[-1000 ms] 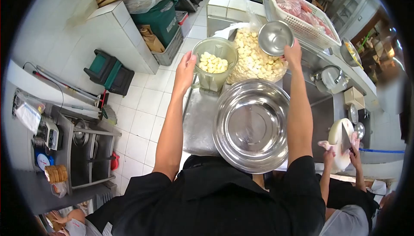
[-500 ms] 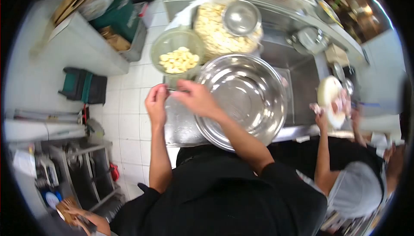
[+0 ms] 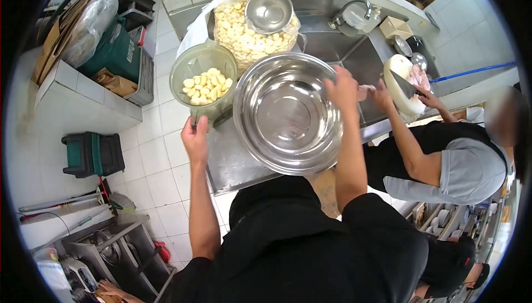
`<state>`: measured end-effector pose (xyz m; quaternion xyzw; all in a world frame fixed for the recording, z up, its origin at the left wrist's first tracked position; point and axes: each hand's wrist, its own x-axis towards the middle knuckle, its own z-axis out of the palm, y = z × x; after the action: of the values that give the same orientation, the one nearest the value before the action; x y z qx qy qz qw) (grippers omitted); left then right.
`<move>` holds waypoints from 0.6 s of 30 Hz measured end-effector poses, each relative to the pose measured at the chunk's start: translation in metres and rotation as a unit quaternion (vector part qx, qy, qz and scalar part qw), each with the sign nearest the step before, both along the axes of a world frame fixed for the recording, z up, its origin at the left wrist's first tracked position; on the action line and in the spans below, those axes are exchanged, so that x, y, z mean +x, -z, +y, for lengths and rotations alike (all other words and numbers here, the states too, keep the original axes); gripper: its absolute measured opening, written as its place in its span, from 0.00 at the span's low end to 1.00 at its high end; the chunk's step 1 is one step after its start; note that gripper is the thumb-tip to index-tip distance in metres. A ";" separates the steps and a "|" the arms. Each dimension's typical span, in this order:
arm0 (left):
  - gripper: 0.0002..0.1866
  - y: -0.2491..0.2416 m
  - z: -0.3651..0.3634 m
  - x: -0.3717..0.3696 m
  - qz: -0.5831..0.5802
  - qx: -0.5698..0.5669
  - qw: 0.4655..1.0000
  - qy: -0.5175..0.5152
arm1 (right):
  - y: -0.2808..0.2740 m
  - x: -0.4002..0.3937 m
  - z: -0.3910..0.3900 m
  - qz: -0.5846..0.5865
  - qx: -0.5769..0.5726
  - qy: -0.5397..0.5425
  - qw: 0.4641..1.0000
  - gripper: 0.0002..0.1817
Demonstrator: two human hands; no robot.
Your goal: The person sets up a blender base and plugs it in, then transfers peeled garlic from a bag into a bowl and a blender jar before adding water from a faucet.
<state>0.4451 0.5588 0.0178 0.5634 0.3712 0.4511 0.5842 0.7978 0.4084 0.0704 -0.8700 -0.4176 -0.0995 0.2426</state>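
My left hand (image 3: 195, 141) is closed at the handle of a greenish translucent pitcher (image 3: 176, 76), its thumb and fingers pinching there. Peeled garlic cloves (image 3: 208, 87) lie inside the pitcher. My right hand (image 3: 344, 91), somewhat blurred, is over the right rim of a large steel bowl (image 3: 246, 137), with thumb and fingers apart. That bowl has nothing in it and stands on the metal counter. Behind it is a clear plastic bag (image 3: 235, 34) full of peeled garlic cloves, with a small steel bowl (image 3: 270, 12) resting on top.
Right of the large bowl is a sink (image 3: 363, 62) with a faucet (image 3: 352, 10). A co-worker (image 3: 471, 164) beside me holds a knife (image 3: 403, 84) over a round cutting board (image 3: 394, 76) with pale meat. Shelves (image 3: 119, 231) stand behind at left.
My hands have come apart: the left has moved down to the pitcher's handle, the right across to the bowl's right rim. The whole view has shifted. The co-worker's knife now shows over the board.
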 end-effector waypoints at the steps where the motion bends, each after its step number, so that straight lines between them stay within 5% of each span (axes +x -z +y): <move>1: 0.11 0.011 0.003 0.004 -0.045 -0.011 0.998 -0.053 | 0.024 0.029 -0.019 0.050 -0.069 0.061 0.995 0.20; 2: 0.12 0.014 0.008 0.008 -0.093 -0.019 0.990 -0.103 | 0.037 0.044 -0.027 0.098 -0.132 0.123 0.979 0.20; 5: 0.14 0.007 0.024 -0.010 -0.138 -0.014 0.965 -0.224 | 0.051 0.042 -0.046 0.154 -0.089 0.150 0.973 0.21; 9: 0.11 -0.039 0.030 -0.056 -0.182 0.050 0.962 -0.197 | 0.060 0.012 -0.060 0.175 -0.104 0.171 0.964 0.21; 12: 0.14 -0.079 0.048 -0.086 -0.162 0.100 0.976 -0.109 | 0.052 -0.004 -0.063 0.202 -0.082 0.131 0.967 0.19; 16: 0.10 -0.161 0.024 -0.049 -0.182 0.091 0.954 -0.219 | 0.041 0.010 -0.064 0.264 -0.078 -0.015 0.961 0.15; 18: 0.11 -0.183 0.014 -0.030 -0.202 0.077 0.950 -0.226 | 0.015 0.037 -0.064 0.557 -0.167 -0.099 0.808 0.17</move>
<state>0.4147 0.5727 0.2006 0.4051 0.3275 0.7027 0.4846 0.8346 0.3447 0.0557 -0.7572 -0.3047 0.4978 0.2932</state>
